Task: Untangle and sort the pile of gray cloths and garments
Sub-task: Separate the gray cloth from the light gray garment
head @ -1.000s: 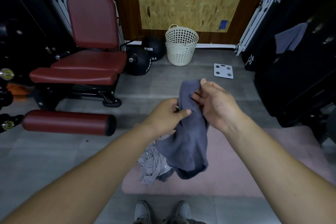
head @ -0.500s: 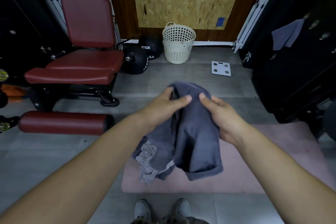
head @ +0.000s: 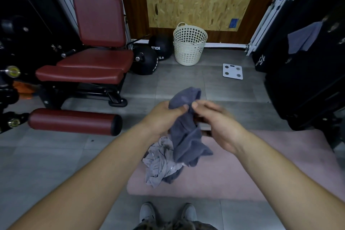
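A dark gray cloth (head: 186,136) hangs in the air in front of me, bunched at its top. My left hand (head: 164,115) grips the upper part, thumb pressed over the fabric. My right hand (head: 216,123), blurred by motion, sits against the cloth's right side with fingers on it. Below the cloth, a lighter gray garment (head: 160,162) lies crumpled on a pink mat (head: 242,173), with a bit of dark gray fabric under it.
A white perforated basket (head: 189,45) stands by the far wall. A red padded gym bench (head: 87,65) and its roller (head: 74,121) fill the left. Black medicine balls (head: 147,59), a white scale (head: 232,71) and black equipment (head: 306,80) with a gray cloth (head: 303,39) on it are around.
The cloth was spread wide between both hands half a second ago; now it is gathered into a narrow bunch. My right hand has shifted along the cloth and is blurred.
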The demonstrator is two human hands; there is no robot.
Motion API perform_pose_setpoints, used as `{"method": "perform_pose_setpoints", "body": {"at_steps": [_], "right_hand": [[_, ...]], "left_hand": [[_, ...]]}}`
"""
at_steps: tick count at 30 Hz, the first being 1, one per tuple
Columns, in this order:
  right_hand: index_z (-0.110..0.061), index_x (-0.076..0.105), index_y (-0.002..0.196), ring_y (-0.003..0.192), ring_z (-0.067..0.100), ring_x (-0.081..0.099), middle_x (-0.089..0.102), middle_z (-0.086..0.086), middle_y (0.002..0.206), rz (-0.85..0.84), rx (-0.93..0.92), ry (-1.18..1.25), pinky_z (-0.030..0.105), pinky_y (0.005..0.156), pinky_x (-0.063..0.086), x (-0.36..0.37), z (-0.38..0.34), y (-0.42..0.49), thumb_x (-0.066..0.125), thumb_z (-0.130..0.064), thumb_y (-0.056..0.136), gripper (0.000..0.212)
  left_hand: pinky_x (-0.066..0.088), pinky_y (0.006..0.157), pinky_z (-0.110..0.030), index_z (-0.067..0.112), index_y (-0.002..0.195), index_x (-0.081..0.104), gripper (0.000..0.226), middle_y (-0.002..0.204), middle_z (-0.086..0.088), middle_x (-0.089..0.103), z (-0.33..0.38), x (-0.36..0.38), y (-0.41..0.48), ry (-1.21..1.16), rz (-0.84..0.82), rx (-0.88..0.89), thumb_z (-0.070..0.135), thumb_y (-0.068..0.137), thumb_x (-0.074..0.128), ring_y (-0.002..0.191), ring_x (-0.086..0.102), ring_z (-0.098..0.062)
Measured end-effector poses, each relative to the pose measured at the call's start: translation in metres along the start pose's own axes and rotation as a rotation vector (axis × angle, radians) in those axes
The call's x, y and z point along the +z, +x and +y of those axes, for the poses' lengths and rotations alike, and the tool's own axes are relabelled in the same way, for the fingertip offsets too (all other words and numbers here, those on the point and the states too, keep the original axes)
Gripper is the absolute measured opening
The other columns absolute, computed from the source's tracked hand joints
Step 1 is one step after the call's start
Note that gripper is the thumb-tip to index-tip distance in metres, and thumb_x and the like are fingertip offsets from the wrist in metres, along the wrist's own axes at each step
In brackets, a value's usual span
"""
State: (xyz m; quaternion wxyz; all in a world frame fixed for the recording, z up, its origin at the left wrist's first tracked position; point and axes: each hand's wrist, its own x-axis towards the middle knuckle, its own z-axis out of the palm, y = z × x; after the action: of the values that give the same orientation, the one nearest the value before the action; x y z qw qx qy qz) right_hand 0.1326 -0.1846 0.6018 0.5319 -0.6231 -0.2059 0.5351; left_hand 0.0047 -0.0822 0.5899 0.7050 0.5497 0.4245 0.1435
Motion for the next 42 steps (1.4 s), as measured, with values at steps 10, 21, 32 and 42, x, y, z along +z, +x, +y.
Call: {"method": "perform_pose_setpoints", "body": {"at_steps": [10,21,32,42], "right_hand": [[-0.017,0.062,0.097,0.081,0.027,0.072,0.071,0.012,0.094,-0.157,0.083,0.209,0.037,0.071,0.061,-0.004,0.012,-0.011,0.070,-0.023,0.087,0.014],[-0.002,0.063,0.102,0.085,0.030,0.074,0.072,0.022,0.098,-0.039,-0.037,0.418,0.038,0.065,0.062,-0.005,0.006,-0.008,0.065,-0.008,0.086,0.017],[-0.011,0.055,0.076,0.075,0.021,0.062,0.061,0.011,0.079,0.235,-0.281,-0.068,0.034,0.068,0.056,-0.011,-0.012,0.010,0.067,-0.027,0.096,0.027],[-0.012,0.053,0.081,0.062,0.015,0.041,0.043,0.009,0.072,0.110,-0.372,-0.231,0.018,0.053,0.037,-0.015,-0.005,0.009,0.065,-0.035,0.091,0.028]], "left_hand": [[0.054,0.098,-0.042,0.000,0.129,0.061,0.044,0.124,-0.022,0.067,0.011,0.006,0.008,-0.192,-0.095,-0.202,0.031,0.099,0.059,0.112,0.067,-0.033],[0.054,0.069,-0.030,0.015,0.129,0.065,0.057,0.118,-0.011,0.072,0.005,0.004,0.010,-0.071,-0.265,-0.263,0.058,0.097,0.047,0.086,0.069,-0.019],[0.055,0.067,-0.021,0.005,0.106,0.068,0.024,0.087,-0.007,0.073,0.024,-0.004,0.004,0.170,-0.179,0.139,0.009,0.085,0.078,0.072,0.070,-0.008],[0.049,0.062,-0.020,0.012,0.086,0.065,0.009,0.076,-0.005,0.067,0.041,-0.013,0.015,0.166,-0.167,0.170,0.014,0.095,0.066,0.065,0.061,-0.010]]}}
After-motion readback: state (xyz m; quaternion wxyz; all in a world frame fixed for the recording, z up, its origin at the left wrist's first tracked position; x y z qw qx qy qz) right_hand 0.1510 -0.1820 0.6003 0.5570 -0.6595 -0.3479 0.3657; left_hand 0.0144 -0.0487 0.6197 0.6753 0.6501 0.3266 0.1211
